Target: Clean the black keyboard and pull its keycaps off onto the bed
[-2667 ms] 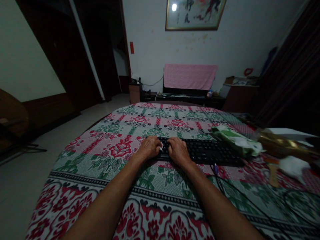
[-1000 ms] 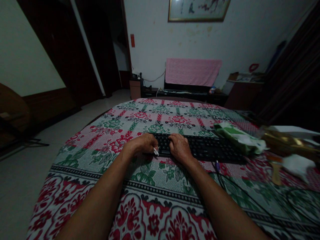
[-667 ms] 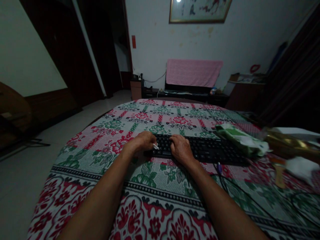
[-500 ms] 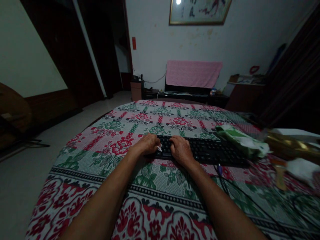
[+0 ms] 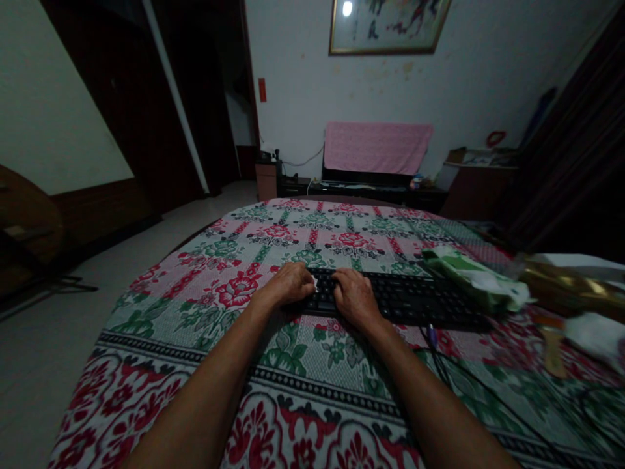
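Observation:
A black keyboard (image 5: 405, 298) lies across the floral tablecloth in front of me. Over its left end is my left hand (image 5: 293, 284), its fingers closed on a small white scrap (image 5: 315, 283) that peeks out by the thumb. The scrap is too small and blurred for me to tell its material. My right hand (image 5: 355, 294) is bent over the keyboard just right of the left hand, with curled fingers on the keys and the palm near the front edge. Its thumb side is partly hidden.
A green and white soft pack (image 5: 471, 277) overlaps the keyboard's right end. Black cables (image 5: 469, 365) trail toward the front right. A flat brush with a wooden handle (image 5: 554, 352), a white crumpled bundle (image 5: 593, 335) and a shiny golden package (image 5: 561, 280) lie at the right.
The white scrap shows less now, and its tip has shifted slightly up and right with the left fingers. The right hand stays on the keyboard. The view has tilted slightly.

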The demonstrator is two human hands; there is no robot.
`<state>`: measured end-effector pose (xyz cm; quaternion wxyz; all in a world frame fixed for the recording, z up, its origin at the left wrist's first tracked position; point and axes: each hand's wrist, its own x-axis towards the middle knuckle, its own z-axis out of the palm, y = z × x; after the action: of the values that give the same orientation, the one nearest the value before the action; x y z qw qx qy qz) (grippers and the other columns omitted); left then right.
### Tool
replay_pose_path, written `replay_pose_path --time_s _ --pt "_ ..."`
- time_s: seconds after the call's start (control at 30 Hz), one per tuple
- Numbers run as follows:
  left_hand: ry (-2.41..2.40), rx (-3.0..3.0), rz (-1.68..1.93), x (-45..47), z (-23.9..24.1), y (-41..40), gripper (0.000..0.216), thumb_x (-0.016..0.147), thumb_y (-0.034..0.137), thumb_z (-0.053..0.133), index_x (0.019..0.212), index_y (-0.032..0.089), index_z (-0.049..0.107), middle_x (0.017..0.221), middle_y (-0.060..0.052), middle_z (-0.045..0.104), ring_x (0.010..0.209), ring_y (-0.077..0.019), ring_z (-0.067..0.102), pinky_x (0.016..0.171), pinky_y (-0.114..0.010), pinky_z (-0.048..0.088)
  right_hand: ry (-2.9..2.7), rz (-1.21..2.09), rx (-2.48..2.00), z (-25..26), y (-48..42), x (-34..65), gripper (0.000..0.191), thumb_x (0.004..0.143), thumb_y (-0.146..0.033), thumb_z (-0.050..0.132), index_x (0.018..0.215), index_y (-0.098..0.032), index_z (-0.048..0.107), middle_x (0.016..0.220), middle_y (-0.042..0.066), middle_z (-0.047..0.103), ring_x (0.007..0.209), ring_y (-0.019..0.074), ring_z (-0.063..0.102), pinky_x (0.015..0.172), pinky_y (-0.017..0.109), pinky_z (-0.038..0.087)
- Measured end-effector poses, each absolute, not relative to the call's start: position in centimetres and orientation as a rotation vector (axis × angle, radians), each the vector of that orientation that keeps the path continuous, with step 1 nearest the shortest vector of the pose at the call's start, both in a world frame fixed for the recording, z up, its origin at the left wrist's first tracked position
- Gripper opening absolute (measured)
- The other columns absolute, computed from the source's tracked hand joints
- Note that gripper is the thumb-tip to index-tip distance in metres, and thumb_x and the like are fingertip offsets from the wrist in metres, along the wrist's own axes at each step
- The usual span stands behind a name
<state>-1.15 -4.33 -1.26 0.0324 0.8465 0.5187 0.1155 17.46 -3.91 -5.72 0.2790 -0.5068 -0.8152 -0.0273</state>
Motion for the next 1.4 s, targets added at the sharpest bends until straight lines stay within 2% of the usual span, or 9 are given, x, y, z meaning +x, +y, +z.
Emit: replay_pose_path --time_s 0.2,0.37,0.63,1.0,1.23,1.4 --pt "1.777 2.62 0.441 -1.6 -2.8 -3.0 0.022 0.079 0.022 0.046 0.08 0.017 0.068 0.085 -0.008 0.06 0.082 -0.0183 0.057 0.074 -0.027 0.043 -2.191 -0.066 -1.375 -5.5 -4.0 17.4 0.028 0.079 -0.015 0.044 0.102 -0.018 0.061 0.113 0.008 0.058 0.105 0.0207 0.047 0.086 0.033 0.033" --pt "1.606 2.692 0.517 -0.9 -3.6 -2.5 0.021 0.081 0.019 0.047 0.084 0.018 0.067 0.089 -0.006 0.061 0.088 -0.0167 0.056 0.079 -0.026 0.042 -2.19 -0.055 -1.374 -5.5 -4.0 17.4 0.028 0.079 -0.015 0.045 0.102 -0.018 0.061 0.113 0.008 0.058 0.106 0.0207 0.047 0.087 0.033 0.033" --pt "1.719 2.669 0.612 -1.0 -4.5 -1.7 0.023 0.084 0.018 0.044 0.085 0.017 0.068 0.088 -0.007 0.063 0.089 -0.0171 0.055 0.08 -0.027 0.042 -2.177 -0.075 -1.356 -5.8 -3.9 17.5 0.028 0.079 -0.015 0.044 0.101 -0.019 0.061 0.113 0.007 0.058 0.107 0.0203 0.046 0.088 0.033 0.032" --pt "1.857 2.568 0.374 0.4 -3.2 0.8 0.029 0.082 0.018 0.04 0.078 0.015 0.068 0.086 -0.01 0.065 0.083 -0.0186 0.058 0.076 -0.028 0.042 -2.188 -0.08 -1.364 -5.8 -4.0 17.5 0.028 0.08 -0.016 0.043 0.103 -0.018 0.06 0.114 0.008 0.058 0.108 0.0206 0.045 0.088 0.034 0.032" --pt "1.846 2.559 0.326 -0.8 -2.2 -1.9 0.024 0.076 0.016 0.045 0.073 0.017 0.069 0.082 -0.007 0.064 0.08 -0.0169 0.057 0.074 -0.025 0.042 -2.194 -0.055 -1.384 -5.6 -4.0 17.4 0.029 0.08 -0.015 0.044 0.103 -0.018 0.06 0.114 0.008 0.058 0.108 0.0206 0.046 0.088 0.034 0.032" --pt "1.889 2.557 0.391 -1.2 -2.8 -2.5 0.025 0.08 0.018 0.043 0.078 0.017 0.069 0.085 -0.008 0.064 0.085 -0.018 0.057 0.077 -0.027 0.042 -2.193 -0.06 -1.382 -5.4 -4.2 17.4 0.028 0.08 -0.016 0.044 0.103 -0.018 0.06 0.114 0.008 0.058 0.106 0.0207 0.046 0.087 0.034 0.032"
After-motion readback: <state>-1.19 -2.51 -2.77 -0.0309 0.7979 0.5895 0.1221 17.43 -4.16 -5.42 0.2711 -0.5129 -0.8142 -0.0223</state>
